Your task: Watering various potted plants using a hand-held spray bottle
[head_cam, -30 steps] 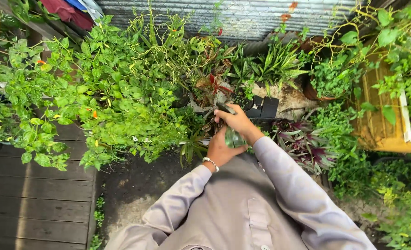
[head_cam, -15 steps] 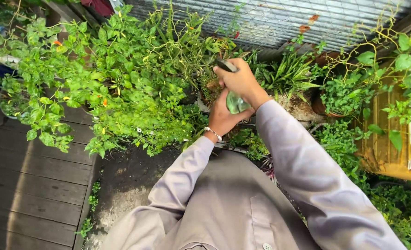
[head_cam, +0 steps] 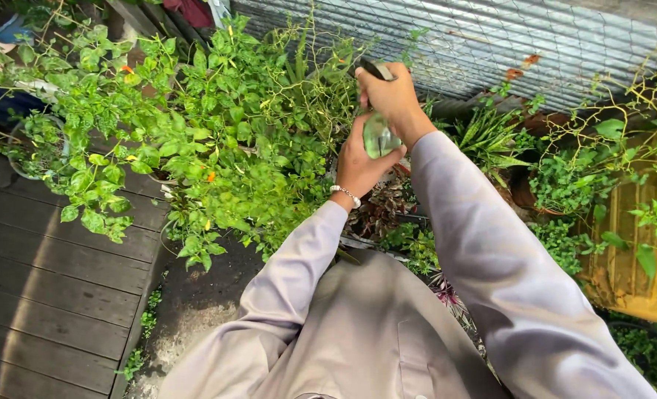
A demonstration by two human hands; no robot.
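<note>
While the small clear plastic spray bottle with a dark trigger head (head_cam: 379, 133) sits just above the centre of the frame, it is held by both hands. The right hand (head_cam: 392, 96) is closed around the neck and the dark head, and the left hand (head_cam: 358, 164), with a pale bead bracelet (head_cam: 342, 195) at the wrist, cups the round body from below; both grips look tight on the bottle.

The nozzle seems to point to the upper left, at the bushy green plant with small orange fruits (head_cam: 195, 125) that fills the left half of the frame. To do this step well, I think the left hand should keep the body steady and the bottle close to upright while the right fingers press the trigger, so the mist falls on the leaves and not on the grey corrugated metal wall with wire mesh (head_cam: 506, 37) at the top right.

To the right stand spiky green plants (head_cam: 483, 133), and at the lower left lie dark wooden deck boards (head_cam: 47, 281). The grey sleeves (head_cam: 483, 273) cover the lower centre.
</note>
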